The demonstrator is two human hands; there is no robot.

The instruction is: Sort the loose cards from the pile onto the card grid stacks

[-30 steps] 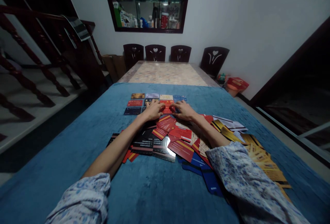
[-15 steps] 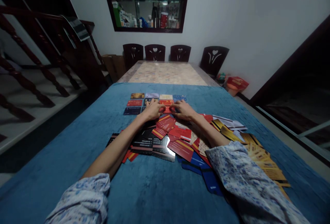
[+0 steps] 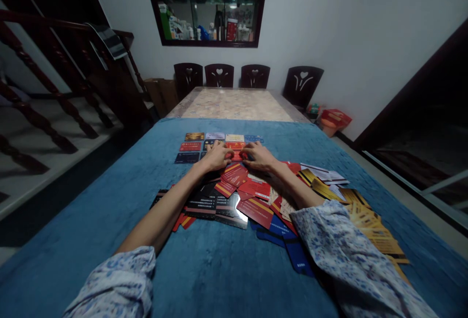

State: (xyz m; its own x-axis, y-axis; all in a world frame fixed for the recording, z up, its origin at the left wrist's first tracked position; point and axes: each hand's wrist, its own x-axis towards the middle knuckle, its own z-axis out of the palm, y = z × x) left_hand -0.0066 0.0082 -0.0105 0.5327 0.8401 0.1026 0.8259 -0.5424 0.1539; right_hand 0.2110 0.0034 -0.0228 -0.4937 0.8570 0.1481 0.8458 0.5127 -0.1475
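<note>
Rows of bank-style cards lie on the blue tablecloth [image 3: 120,186]. A red card [image 3: 236,155] in the nearest row sits between my hands. My left hand [image 3: 218,156] has its thumb and fingers curled at the card's left edge, partly covering neighbouring cards. At the right edge, my right hand [image 3: 259,156] holds it in the same way. A dark blue card [image 3: 187,157], a red card with white print [image 3: 190,146] and a gold card [image 3: 194,136] are at the left of the rows. My fingertips are partly hidden.
Below my hands spreads a loose heap of dark red cards [image 3: 256,210], black cards [image 3: 200,205] and blue cards [image 3: 298,254]. Fanned gold cards [image 3: 380,235] lie by my right sleeve. Beyond the cloth are the bare tabletop [image 3: 234,103] and several chairs [image 3: 219,75].
Almost nothing differs. Both hands stay at the red card, the right fingers shifting very slightly. The whole view has moved a little.
</note>
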